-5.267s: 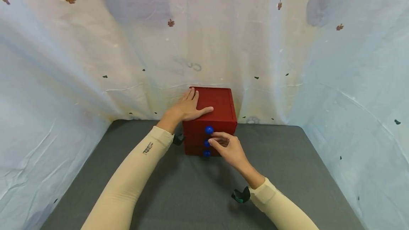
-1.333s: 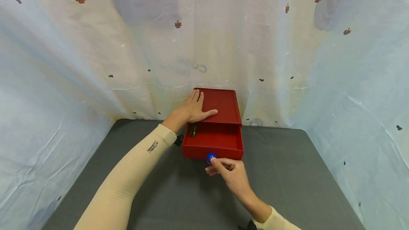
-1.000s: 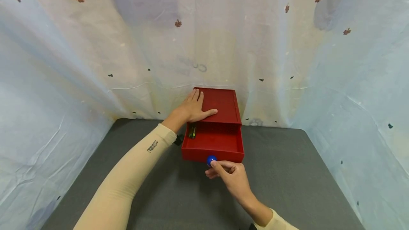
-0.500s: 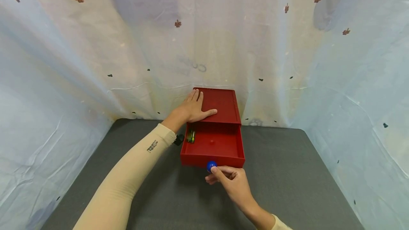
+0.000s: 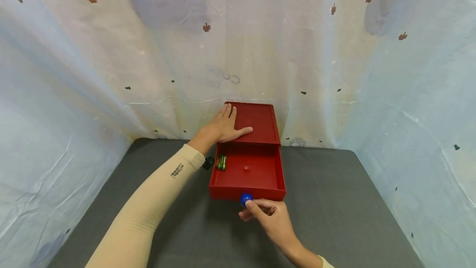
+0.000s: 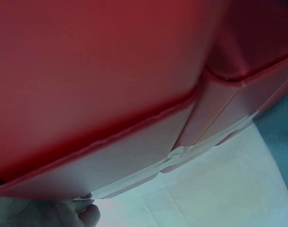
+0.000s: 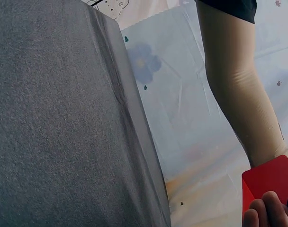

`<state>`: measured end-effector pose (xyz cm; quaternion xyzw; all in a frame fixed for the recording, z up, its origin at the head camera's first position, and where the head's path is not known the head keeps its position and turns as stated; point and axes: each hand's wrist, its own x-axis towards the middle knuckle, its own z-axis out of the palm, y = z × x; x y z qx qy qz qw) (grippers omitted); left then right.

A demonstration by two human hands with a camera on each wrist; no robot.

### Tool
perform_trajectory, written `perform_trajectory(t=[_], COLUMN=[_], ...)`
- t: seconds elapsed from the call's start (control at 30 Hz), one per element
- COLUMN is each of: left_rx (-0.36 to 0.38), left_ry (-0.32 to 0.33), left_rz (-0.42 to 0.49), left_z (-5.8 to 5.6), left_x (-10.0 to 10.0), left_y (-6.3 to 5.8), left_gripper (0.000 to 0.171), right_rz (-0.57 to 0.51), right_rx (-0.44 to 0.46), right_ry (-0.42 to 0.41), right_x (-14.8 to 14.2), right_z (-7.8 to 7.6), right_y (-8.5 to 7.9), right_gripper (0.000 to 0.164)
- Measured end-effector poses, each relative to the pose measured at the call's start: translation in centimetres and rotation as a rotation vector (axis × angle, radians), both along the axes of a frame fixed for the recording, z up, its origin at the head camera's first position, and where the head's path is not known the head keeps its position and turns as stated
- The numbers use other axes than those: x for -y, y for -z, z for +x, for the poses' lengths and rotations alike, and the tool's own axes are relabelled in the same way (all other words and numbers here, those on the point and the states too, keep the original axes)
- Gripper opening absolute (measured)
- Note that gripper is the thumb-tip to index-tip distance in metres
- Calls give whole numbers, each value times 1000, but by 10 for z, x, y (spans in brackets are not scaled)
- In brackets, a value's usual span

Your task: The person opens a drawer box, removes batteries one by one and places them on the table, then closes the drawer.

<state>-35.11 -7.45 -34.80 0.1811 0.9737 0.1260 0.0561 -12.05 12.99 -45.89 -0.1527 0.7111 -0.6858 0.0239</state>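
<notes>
A red drawer box (image 5: 258,121) stands at the back of the grey table, its top drawer (image 5: 256,175) pulled well out toward me. My left hand (image 5: 223,128) lies flat on the box's top with fingers spread. My right hand (image 5: 273,218) pinches the round blue knob (image 5: 246,199) on the drawer front between thumb and fingers. Inside the drawer, by its left wall, lie small green and yellow batteries (image 5: 221,163). The left wrist view shows the red box (image 6: 96,61) close up; in the right wrist view, fingertips (image 7: 272,208) sit beside the drawer front. The lower knobs are hidden.
The grey table (image 5: 334,202) extends on both sides of the box. A pale printed curtain (image 5: 245,53) hangs behind and along the sides. A black wrist strap (image 5: 208,162) shows beside the box's left side.
My right hand took the top knob and drew the drawer out toward me, a little further in the last second. The batteries came into clearer view; my left hand stayed on top.
</notes>
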Motion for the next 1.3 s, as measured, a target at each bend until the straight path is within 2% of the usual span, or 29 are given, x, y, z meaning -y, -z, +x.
perform_trajectory(t=[0.7, 1.3], left_rx=[-10, -7], left_ry=[5, 5], left_rz=[-12, -4], left_z=[-2, -2], left_x=[0, 0], left_y=[1, 1], left_gripper=[113, 114], right_rz=[-10, -25], right_rx=[-18, 24], right_ry=[-24, -15], right_x=[0, 2], right_z=[10, 15], right_y=[7, 11], right_gripper=[18, 17])
